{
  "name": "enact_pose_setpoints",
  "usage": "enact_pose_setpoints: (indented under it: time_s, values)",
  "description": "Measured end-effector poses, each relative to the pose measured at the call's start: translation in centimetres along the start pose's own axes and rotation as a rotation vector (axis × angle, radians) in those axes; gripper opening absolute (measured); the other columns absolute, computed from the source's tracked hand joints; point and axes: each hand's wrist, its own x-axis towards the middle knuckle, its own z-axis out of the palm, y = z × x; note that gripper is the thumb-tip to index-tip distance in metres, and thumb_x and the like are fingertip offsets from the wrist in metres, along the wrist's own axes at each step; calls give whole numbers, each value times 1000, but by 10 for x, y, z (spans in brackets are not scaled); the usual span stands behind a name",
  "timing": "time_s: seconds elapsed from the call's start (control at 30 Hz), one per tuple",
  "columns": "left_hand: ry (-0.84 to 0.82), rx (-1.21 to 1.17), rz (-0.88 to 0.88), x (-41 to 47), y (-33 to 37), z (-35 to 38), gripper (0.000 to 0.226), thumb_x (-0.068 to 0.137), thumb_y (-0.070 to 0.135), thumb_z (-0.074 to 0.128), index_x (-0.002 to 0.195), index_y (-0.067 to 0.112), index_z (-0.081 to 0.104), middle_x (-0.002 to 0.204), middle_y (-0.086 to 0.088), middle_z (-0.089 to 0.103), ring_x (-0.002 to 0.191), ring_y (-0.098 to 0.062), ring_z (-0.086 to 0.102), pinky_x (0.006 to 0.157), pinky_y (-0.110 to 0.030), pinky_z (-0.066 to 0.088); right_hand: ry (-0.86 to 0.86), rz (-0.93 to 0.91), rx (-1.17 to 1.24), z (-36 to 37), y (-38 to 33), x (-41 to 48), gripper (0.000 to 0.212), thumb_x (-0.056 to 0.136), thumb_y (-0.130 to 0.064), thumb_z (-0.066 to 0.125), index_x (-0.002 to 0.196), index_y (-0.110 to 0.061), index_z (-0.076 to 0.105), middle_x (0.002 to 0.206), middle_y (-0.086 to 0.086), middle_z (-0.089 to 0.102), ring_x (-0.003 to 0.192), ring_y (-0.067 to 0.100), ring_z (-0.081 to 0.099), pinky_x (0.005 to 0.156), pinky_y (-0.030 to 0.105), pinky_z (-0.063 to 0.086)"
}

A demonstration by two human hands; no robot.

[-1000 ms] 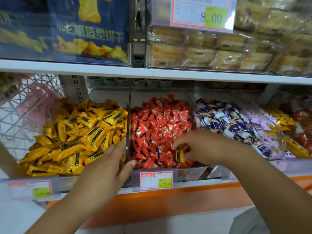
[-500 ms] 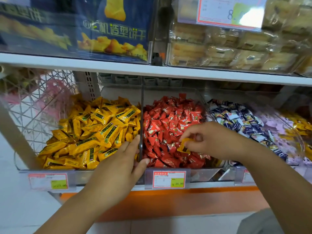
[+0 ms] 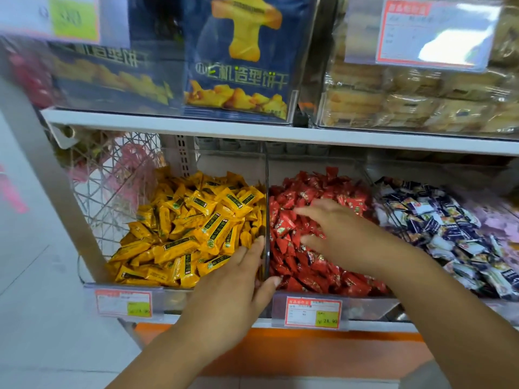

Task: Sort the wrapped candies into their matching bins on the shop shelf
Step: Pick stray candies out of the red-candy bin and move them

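Note:
Clear bins stand side by side on the lower shelf. Yellow wrapped candies (image 3: pixel 196 234) fill the left bin and red wrapped candies (image 3: pixel 303 265) fill the middle one. A clear divider (image 3: pixel 266 192) separates them. My left hand (image 3: pixel 233 287) rests at the divider's front edge, its straight fingers on the yellow side and its thumb on the red side. My right hand (image 3: pixel 337 234) hovers over the red candies with its fingers spread toward the divider. I see nothing in it.
A bin of blue and white candies (image 3: pixel 438 220) sits right of the red bin, with pale purple ones (image 3: pixel 494 223) beyond. Price tags (image 3: pixel 313 313) hang on the shelf front. A white shelf board (image 3: pixel 252 130) with biscuit packs runs just above. A wire basket (image 3: pixel 112 192) stands at left.
Half a second ago my right hand pinched a yellow candy over the red bin. Now its fingers are spread and that candy is out of sight. My left hand stayed at the divider.

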Motion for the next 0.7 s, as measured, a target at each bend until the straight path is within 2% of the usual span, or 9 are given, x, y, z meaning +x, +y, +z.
enact_pose_setpoints:
  time_s: [0.1, 0.2, 0.33, 0.43, 0.47, 0.5, 0.57, 0.6, 0.7]
  values:
    - [-18, 10, -14, 1, -2, 1, 69, 95, 59, 29, 152, 38, -3, 133, 16, 37, 86, 1, 49, 70, -22, 44, -261, 244, -160, 3, 15, -10, 101, 80, -69, 58, 152, -39, -7, 161, 10, 1, 143, 32, 27, 112, 37, 30]
    - [-31, 5, -19, 2, -2, 1, 69, 95, 58, 30, 152, 39, -4, 135, 16, 37, 89, 2, 52, 72, -22, 45, -293, 236, -110, 23, 14, -5, 118, 69, -72, 67, 149, -44, -16, 160, 12, -3, 135, 31, 40, 104, 31, 38]
    - [-44, -13, -29, 1, -2, 0, 68, 95, 57, 31, 152, 41, -2, 136, 19, 35, 77, 3, 48, 65, -17, 39, -109, 116, 177, 49, 11, 14, 101, 73, -44, 80, 149, -45, 14, 151, 5, 12, 126, 26, 47, 95, 23, 41]
    - [-37, -37, -18, 1, -4, 1, 68, 93, 58, 33, 152, 42, 2, 125, 22, 38, 80, 3, 49, 64, -17, 38, 102, 37, 480, 46, 11, 25, 77, 78, -24, 78, 140, -45, 38, 141, 3, 30, 112, 17, 51, 78, 2, 40]
    - [-37, -42, -14, 1, -4, 1, 68, 93, 58, 34, 152, 42, 4, 121, 23, 38, 80, 4, 49, 64, -16, 37, 168, 13, 543, 40, 11, 28, 75, 78, -24, 79, 139, -46, 41, 141, 2, 32, 119, 18, 48, 84, 1, 36]
    - [-33, -44, -11, 1, -5, 1, 68, 92, 58, 34, 152, 42, 5, 119, 23, 38, 80, 5, 48, 63, -16, 36, 194, -4, 573, 31, 10, 31, 77, 77, -27, 80, 138, -49, 40, 144, 3, 32, 128, 20, 43, 95, 7, 35]
    - [-25, -49, -9, 1, -4, 2, 68, 92, 59, 33, 151, 43, 5, 120, 24, 39, 81, 7, 49, 63, -16, 37, 137, -7, 525, 10, 9, 31, 83, 74, -36, 81, 140, -55, 34, 153, 5, 24, 138, 23, 33, 112, 28, 31]
    - [-24, -55, -7, 1, -4, 2, 68, 91, 60, 33, 151, 44, 5, 120, 24, 38, 83, 8, 49, 63, -15, 38, 87, 12, 453, -1, 10, 27, 85, 74, -39, 80, 141, -56, 31, 155, 3, 22, 139, 23, 33, 113, 32, 31]
    - [-36, -66, 10, 2, -6, 2, 73, 84, 67, 24, 151, 45, 4, 125, 25, 38, 92, 5, 51, 66, -16, 42, -66, 84, 169, -28, 18, 2, 63, 82, -43, 72, 137, -50, 41, 144, -5, 40, 121, 14, 48, 96, 25, 38]
